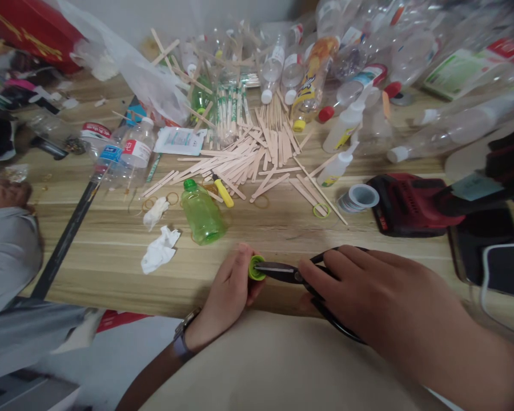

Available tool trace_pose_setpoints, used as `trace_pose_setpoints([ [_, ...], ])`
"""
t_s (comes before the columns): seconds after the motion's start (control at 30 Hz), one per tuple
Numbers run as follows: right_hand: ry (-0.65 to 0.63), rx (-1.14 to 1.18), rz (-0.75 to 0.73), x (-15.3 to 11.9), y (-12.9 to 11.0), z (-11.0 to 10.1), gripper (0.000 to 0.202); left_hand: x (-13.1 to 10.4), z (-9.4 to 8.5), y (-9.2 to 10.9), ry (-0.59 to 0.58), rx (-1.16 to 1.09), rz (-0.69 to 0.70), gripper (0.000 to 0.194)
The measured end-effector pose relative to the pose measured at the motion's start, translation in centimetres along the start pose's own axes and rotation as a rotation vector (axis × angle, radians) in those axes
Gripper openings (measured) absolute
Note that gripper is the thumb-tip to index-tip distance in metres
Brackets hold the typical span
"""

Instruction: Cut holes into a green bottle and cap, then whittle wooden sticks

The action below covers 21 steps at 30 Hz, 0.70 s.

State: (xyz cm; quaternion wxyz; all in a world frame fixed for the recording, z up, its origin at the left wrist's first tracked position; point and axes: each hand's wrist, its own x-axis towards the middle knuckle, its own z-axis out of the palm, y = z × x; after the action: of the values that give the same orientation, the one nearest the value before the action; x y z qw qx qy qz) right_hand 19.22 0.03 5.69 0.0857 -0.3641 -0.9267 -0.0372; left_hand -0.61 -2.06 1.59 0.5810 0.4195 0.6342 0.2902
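Low at the table's front edge, my left hand [228, 282] pinches a small yellow-green bottle cap [257, 268], its hollow side turned to the right. My right hand [360, 285] is wrapped round the black handles of a pair of scissors [282, 271]. The scissors' tips reach into the cap's opening; whether they touch its inside I cannot tell. Just beyond my left hand lies a green plastic bottle [202, 214] without a cap, on its side. Near it are a yellow-handled tool [223, 191] and crumpled white tissue [159, 249].
Wooden craft sticks [240, 162] lie heaped mid-table, with clear plastic bottles [274, 68] behind. At right are glue bottles [336, 169], a solder spool [358, 198], a red-black battery tool [415, 205] and a phone [492, 251]. Another person's sleeve [8, 251] rests at left.
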Motion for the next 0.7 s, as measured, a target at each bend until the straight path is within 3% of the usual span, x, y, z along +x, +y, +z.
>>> trace_pose_setpoints([
  [0.2, 0.058, -0.11, -0.068, 0.3, -0.4, -0.2, 0.034, 0.4, 0.0, 0.2, -0.05, -0.027, -0.053, 0.06],
  [0.47, 0.053, -0.043, -0.066, -0.3, -0.2, 1.0, 0.029, 1.0, -0.1, -0.4, -0.137, -0.166, -0.183, 0.059],
  [0.7, 0.005, -0.074, 0.014, -0.1, 0.5, 0.1, 0.017, 0.8, 0.0, -0.3, -0.14, -0.147, -0.174, 0.065],
])
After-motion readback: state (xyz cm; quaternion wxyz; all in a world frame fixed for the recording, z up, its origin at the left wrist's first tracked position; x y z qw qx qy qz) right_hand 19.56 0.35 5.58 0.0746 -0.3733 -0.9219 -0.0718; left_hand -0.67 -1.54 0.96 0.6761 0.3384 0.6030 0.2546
